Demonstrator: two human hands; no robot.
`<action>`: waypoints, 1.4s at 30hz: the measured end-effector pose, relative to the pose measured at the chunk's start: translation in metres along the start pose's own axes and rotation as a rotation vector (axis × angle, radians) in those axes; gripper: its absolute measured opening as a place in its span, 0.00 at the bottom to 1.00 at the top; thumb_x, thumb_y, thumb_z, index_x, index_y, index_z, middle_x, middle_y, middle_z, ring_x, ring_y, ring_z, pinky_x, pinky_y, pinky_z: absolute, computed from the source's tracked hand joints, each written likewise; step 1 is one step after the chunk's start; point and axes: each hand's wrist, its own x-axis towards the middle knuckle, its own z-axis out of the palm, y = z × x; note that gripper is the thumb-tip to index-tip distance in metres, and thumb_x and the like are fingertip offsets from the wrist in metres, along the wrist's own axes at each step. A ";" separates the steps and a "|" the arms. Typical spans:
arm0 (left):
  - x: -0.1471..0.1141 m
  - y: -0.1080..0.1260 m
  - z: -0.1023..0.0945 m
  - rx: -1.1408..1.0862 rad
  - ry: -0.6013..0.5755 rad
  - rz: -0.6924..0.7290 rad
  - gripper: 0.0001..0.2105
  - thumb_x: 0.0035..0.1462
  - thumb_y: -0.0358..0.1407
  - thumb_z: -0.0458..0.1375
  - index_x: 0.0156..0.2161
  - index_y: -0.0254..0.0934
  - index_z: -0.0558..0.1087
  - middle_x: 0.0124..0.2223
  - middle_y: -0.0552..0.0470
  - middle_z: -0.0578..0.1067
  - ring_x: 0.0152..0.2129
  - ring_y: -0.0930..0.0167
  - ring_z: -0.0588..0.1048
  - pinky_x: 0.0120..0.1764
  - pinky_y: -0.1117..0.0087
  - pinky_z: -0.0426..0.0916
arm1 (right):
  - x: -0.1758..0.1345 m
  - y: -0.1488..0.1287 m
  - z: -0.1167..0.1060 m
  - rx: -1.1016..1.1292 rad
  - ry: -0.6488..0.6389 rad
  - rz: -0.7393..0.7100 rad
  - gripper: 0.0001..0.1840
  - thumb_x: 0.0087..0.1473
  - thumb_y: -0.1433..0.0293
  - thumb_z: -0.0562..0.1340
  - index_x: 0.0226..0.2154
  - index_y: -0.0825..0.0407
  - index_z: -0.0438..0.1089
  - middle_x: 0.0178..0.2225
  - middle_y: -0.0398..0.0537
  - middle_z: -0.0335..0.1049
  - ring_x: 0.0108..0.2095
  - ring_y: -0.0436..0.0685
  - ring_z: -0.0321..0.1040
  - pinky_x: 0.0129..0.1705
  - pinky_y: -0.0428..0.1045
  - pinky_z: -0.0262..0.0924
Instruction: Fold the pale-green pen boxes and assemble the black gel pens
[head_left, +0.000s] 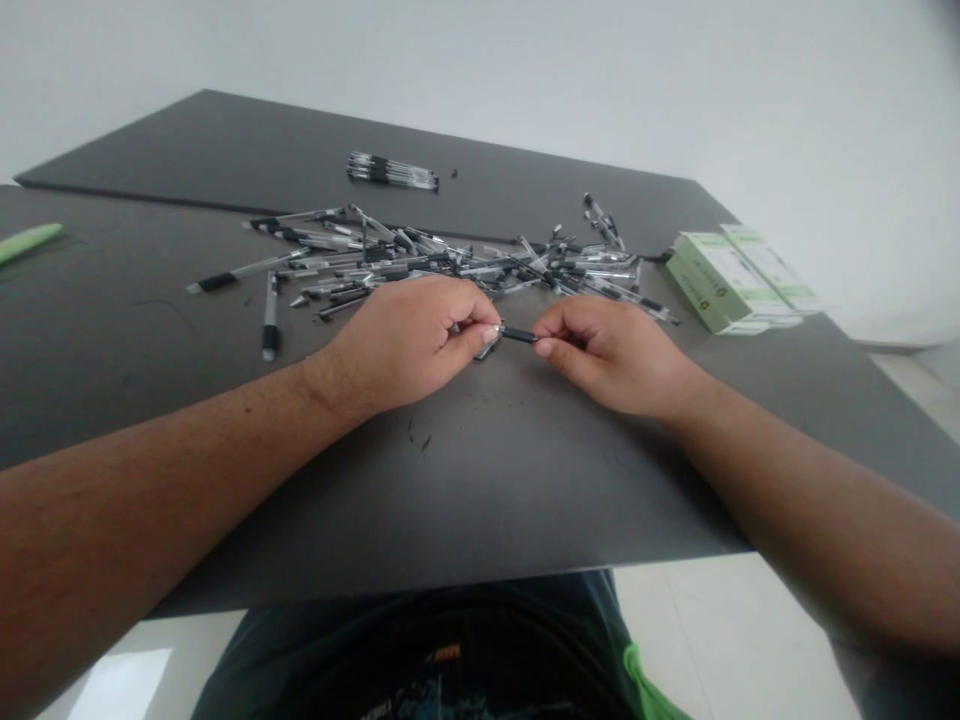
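Between my two hands, low over the dark table (480, 490), is a pen (517, 334) with a black section showing. My left hand (424, 335) pinches one end of it with thumb and forefinger. At the other end, my right hand (607, 350) grips it the same way. Much of the pen is hidden by my fingers. Just beyond both hands lies a loose pile of clear pens with black grips (360, 262), pointing in many directions. One pen (271, 318) lies apart to the left of the pile.
A neat bundle of pens (392, 172) rests on the raised panel behind, beside a small dark piece (454, 174). Green and white boxes (731, 283) stand at the right. A light green object (30, 242) lies at the far left. The table's front edge runs close to my lap.
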 end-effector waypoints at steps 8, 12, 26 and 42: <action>-0.002 -0.002 0.004 -0.048 0.035 0.001 0.11 0.69 0.41 0.59 0.46 0.42 0.83 0.42 0.49 0.87 0.42 0.62 0.85 0.51 0.62 0.76 | 0.001 0.003 0.000 0.044 0.001 0.044 0.08 0.66 0.63 0.66 0.38 0.49 0.78 0.32 0.44 0.78 0.31 0.54 0.69 0.37 0.50 0.59; -0.004 -0.009 0.012 -0.139 0.088 -0.038 0.14 0.67 0.42 0.62 0.53 0.40 0.80 0.44 0.49 0.87 0.37 0.64 0.85 0.46 0.63 0.78 | 0.000 0.012 -0.003 0.017 0.098 0.041 0.09 0.66 0.61 0.66 0.37 0.49 0.78 0.31 0.44 0.77 0.30 0.55 0.67 0.35 0.51 0.57; 0.002 -0.018 0.027 0.130 -0.106 0.088 0.10 0.68 0.35 0.64 0.52 0.38 0.81 0.48 0.44 0.86 0.49 0.53 0.82 0.53 0.54 0.74 | 0.001 0.019 -0.004 -0.004 0.215 0.050 0.09 0.65 0.61 0.68 0.37 0.49 0.79 0.30 0.45 0.76 0.30 0.57 0.68 0.34 0.52 0.56; -0.002 -0.016 0.019 -0.212 0.162 0.039 0.08 0.64 0.31 0.64 0.48 0.39 0.78 0.43 0.51 0.84 0.36 0.67 0.82 0.45 0.64 0.77 | 0.000 0.023 -0.008 -0.018 0.173 0.004 0.09 0.67 0.60 0.69 0.38 0.48 0.80 0.32 0.46 0.78 0.32 0.58 0.72 0.37 0.53 0.62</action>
